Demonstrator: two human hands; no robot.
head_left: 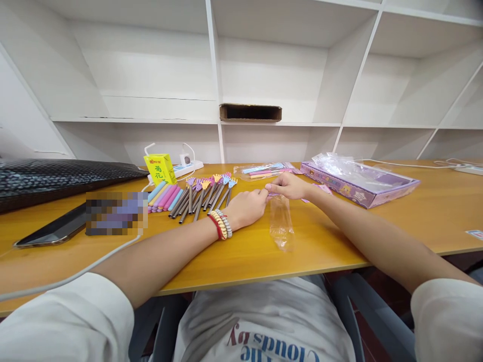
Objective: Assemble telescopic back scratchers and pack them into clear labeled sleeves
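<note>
My left hand (249, 207) and my right hand (290, 186) meet over the middle of the table, fingers closed. Between them they pinch the top end of a clear plastic bag (281, 223), which hangs down toward the table's front edge. The bag's lower part looks empty; a bit of purple shows at its top by my fingertips. Left of my left hand lie several metal tubes with colourful hand-shaped ends (206, 193). Beside those is a row of pastel foam-like sticks (165, 196). Behind my hands rests a clear packet of coloured pieces (264, 170).
A purple box tray (362, 193) holding crumpled clear plastic stands to the right. At the left are a yellow drink carton (160, 169), a dark phone or tablet (53, 229), a white cable (113, 251) and a black bag (64, 178). White shelves (279, 75) rise behind the table.
</note>
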